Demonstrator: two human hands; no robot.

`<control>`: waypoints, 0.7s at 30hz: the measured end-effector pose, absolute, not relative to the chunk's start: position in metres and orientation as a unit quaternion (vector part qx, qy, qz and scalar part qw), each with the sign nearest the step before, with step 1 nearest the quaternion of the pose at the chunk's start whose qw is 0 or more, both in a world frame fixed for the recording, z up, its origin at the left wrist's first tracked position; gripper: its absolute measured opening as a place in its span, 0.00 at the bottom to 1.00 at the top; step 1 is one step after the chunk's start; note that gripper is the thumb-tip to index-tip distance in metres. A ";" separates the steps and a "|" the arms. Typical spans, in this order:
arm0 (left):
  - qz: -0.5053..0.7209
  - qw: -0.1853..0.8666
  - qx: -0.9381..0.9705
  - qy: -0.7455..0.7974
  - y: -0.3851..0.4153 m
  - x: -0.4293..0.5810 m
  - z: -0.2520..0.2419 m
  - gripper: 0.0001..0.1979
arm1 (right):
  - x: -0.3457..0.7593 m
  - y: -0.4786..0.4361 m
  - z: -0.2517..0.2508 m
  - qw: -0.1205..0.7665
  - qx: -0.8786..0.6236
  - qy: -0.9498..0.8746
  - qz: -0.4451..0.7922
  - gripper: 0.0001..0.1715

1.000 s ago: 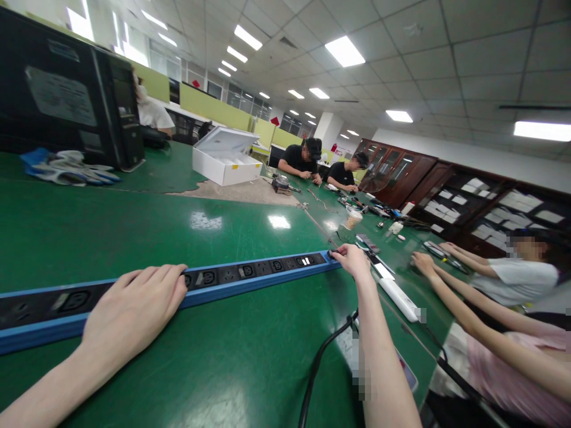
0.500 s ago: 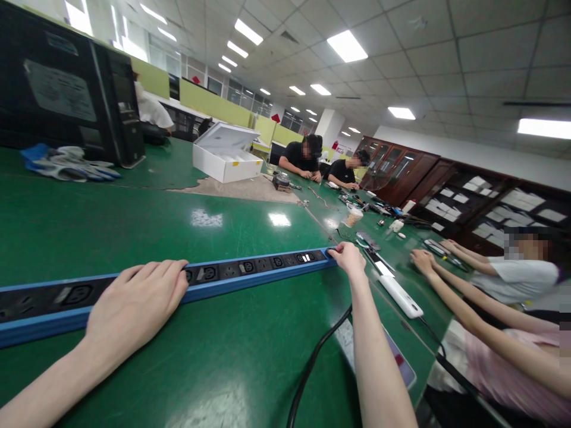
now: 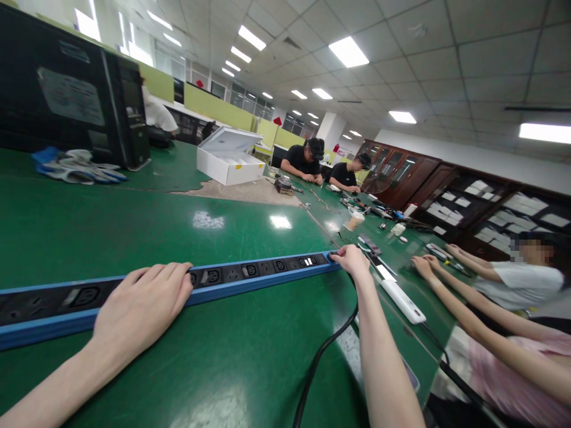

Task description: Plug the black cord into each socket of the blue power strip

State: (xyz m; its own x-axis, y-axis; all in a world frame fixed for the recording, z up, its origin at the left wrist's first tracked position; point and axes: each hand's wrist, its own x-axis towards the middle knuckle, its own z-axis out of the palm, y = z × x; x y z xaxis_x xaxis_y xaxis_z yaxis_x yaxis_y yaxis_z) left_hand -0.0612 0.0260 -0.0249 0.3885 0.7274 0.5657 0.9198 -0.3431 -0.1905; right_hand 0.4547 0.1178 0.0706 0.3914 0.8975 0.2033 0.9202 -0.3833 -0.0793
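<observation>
A long blue power strip (image 3: 267, 274) with black sockets lies slantwise across the green table, sockets facing up. My left hand (image 3: 145, 300) wraps over its middle part, fingers together across the top and the far edge. At the strip's right end, my right hand (image 3: 352, 261) is closed with thumb and fingers on the end piece; its fingertips are partly hidden. A black cable (image 3: 319, 351) runs from beneath my right wrist toward the bottom edge. Just right of that hand lies a white power strip (image 3: 404, 302).
A black computer case (image 3: 66, 89) and gloves (image 3: 80, 167) stand and lie at the left. Behind is an open white box (image 3: 232, 169). Tools and a cup (image 3: 354, 221) lie farther off. At the right, a co-worker's hands (image 3: 426, 264) rest on the table; other people sit beyond.
The view has shifted slightly, so things appear a little farther right and lower. Both hands keep their places on the blue power strip; the right fingers have changed pose slightly.
</observation>
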 end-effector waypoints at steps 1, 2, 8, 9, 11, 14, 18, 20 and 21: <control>-0.198 0.248 -0.795 -0.517 0.026 -0.061 -0.024 0.18 | 0.454 0.118 0.071 0.088 -0.830 -0.548 -0.058 0.22; -0.201 0.246 -0.794 -0.518 0.025 -0.061 -0.024 0.18 | 0.454 0.118 0.071 0.085 -0.831 -0.547 -0.053 0.23; -0.225 0.234 -0.793 -0.515 0.025 -0.060 -0.020 0.19 | 0.453 0.115 0.070 0.095 -0.828 -0.549 -0.062 0.22; -0.226 0.237 -0.794 -0.513 0.025 -0.060 -0.019 0.19 | 0.453 0.114 0.070 0.096 -0.827 -0.550 -0.061 0.22; -0.226 0.239 -0.795 -0.510 0.024 -0.060 -0.019 0.19 | 0.453 0.113 0.069 0.092 -0.828 -0.550 -0.057 0.22; -0.221 0.235 -0.797 -0.511 0.024 -0.060 -0.019 0.19 | 0.453 0.113 0.069 0.085 -0.829 -0.549 -0.056 0.23; -0.216 0.229 -0.800 -0.511 0.025 -0.060 -0.020 0.19 | 0.453 0.113 0.066 0.094 -0.830 -0.546 -0.063 0.22; -0.211 0.231 -0.800 -0.512 0.025 -0.060 -0.020 0.20 | 0.454 0.113 0.066 0.094 -0.830 -0.547 -0.055 0.22; -0.207 0.233 -0.800 -0.513 0.025 -0.060 -0.020 0.20 | 0.454 0.113 0.066 0.093 -0.829 -0.549 -0.048 0.22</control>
